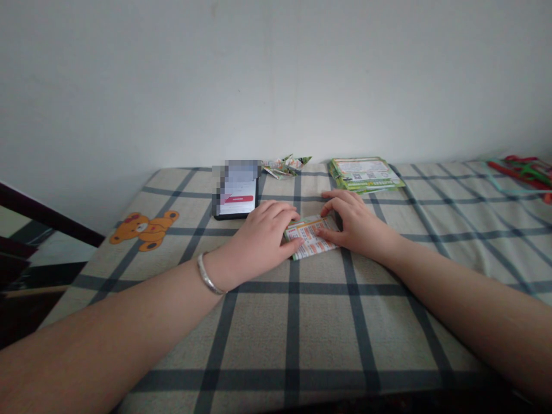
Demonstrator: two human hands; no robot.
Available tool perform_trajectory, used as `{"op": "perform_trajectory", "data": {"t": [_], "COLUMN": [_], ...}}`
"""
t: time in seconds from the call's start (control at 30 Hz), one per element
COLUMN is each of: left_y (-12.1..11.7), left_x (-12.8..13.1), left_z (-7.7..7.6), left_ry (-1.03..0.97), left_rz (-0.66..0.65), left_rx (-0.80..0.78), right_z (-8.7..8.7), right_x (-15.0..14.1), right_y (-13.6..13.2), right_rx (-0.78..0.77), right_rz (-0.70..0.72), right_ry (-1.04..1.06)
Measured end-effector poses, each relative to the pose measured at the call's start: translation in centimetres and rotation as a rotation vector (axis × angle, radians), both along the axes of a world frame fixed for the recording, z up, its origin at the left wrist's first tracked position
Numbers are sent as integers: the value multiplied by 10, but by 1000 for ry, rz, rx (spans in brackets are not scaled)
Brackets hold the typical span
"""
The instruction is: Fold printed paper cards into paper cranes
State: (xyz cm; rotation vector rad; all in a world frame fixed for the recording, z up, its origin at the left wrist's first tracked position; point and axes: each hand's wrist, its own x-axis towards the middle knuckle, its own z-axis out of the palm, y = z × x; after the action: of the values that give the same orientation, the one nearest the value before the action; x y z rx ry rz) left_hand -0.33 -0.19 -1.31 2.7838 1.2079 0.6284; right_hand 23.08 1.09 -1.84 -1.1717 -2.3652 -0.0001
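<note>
A small folded printed paper (309, 237) lies on the checked cloth between my hands. My left hand (263, 233) rests palm down with its fingers flat on the paper's left edge. A silver bangle (209, 276) is on that wrist. My right hand (351, 221) is curled over the paper's right side, its fingertips pressing down on it.
A phone (236, 192) with a lit screen lies behind my left hand. Folded paper shapes (285, 165) and a stack of green printed sheets (365, 173) sit near the wall. Red and green items (524, 169) lie at the far right. The checked cloth (276, 322) has a bear print (144, 229).
</note>
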Motion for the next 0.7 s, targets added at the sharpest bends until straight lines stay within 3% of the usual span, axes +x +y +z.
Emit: {"op": "perform_trajectory", "data": {"t": [0.23, 0.7], "left_y": [1, 4], "left_x": [1, -1], "left_z": [-2, -11], "left_ry": [-43, -87], "left_rz": [21, 4], "left_rx": [-17, -63], "right_z": [2, -3], "right_x": [-1, 0], "right_y": [-2, 5], "right_rx": [53, 6], "right_rz": [-16, 11], "right_ry": [-48, 4]}}
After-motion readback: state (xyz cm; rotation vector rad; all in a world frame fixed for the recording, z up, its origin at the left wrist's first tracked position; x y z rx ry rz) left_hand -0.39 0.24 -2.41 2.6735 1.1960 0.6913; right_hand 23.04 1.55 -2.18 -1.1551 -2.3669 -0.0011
